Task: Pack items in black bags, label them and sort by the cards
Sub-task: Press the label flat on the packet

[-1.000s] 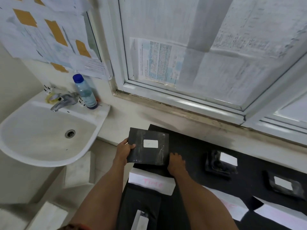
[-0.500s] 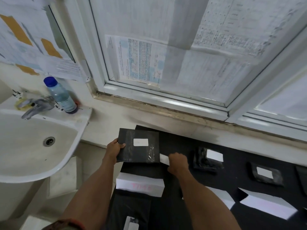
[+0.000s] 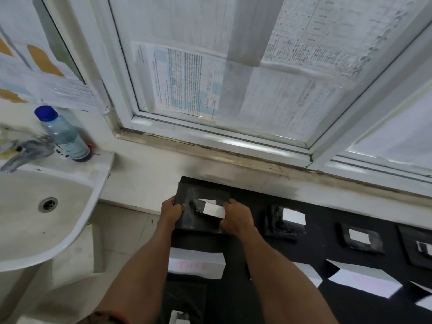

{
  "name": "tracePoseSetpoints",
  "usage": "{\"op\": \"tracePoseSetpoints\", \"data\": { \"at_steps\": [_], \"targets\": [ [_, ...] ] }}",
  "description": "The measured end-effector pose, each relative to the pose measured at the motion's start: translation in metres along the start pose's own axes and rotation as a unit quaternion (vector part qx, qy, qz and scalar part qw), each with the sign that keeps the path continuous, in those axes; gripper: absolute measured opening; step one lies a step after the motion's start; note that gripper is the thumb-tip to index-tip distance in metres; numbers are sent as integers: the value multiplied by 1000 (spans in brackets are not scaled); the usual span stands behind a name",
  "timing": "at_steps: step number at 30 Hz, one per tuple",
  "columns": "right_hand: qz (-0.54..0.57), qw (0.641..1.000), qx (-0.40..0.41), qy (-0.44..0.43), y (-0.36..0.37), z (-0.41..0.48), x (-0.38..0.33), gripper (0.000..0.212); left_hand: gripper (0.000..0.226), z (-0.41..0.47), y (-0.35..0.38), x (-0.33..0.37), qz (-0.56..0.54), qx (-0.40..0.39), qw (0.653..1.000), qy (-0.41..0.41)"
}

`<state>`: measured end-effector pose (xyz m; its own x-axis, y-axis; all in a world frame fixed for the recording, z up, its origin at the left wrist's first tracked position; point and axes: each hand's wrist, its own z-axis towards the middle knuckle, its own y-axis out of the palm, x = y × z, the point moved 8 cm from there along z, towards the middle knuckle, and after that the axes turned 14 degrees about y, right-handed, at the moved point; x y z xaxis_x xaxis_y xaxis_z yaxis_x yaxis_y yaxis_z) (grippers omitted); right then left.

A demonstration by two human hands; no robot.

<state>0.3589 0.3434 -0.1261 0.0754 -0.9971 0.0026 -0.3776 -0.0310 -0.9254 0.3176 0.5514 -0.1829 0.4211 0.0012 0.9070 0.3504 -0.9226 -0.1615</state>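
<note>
A labelled black bag (image 3: 187, 222) is gripped by left hand (image 3: 171, 210) and right hand (image 3: 236, 217) at the desk's (image 3: 315, 213) left corner. For sorting, release behind the TIME card (image 3: 196, 265) seems needed

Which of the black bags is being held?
The leftmost bag, nearest the sink: the left hand grips its left edge, the right hand its right side. The other bags lie untouched to its right.

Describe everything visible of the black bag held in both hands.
The black bag is flat, rectangular, of glossy, wrinkled plastic, with a white label on top. The left hand grips its left edge, the right hand its right side. It sits over the left end of the black mat, behind a white card.
</note>
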Motion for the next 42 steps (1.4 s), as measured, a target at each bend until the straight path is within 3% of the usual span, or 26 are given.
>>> {"op": "tracePoseSetpoints", "data": {
  "at_steps": [3,9,15,19,23,30,33,36,42],
  "targets": [
    [11,1000,-14,-22,15,2,-17,49,19,7,10,4,-6,14,999,-36],
    [11,999,-8,-36,28,13,-29,45,34,8,14,1,6,57,995,-80],
    [3,999,-29,-25,38,10,-28,49,36,7,16,13,82,22,996,-16],
    [3,1000,-15,-25,36,0,-28,59,33,-1,16,19,94,-10,995,15],
    [17,1000,1,-20,25,-18,-29,55,27,-22,12,24,93,-36,995,17],
    [76,996,40,-4,10,-79,-34,48,37,-81,-16,35,108,-37,993,37],
    [94,995,39,-8,15,-117,-39,45,26,-118,-31,31,109,-47,992,51],
    [100,995,21,6,34,-151,-41,50,38,-150,-45,17,128,-34,990,54],
    [180,983,-26,40,103,-245,-38,48,34,-238,-62,-44,178,-24,981,78]
  ]
}}
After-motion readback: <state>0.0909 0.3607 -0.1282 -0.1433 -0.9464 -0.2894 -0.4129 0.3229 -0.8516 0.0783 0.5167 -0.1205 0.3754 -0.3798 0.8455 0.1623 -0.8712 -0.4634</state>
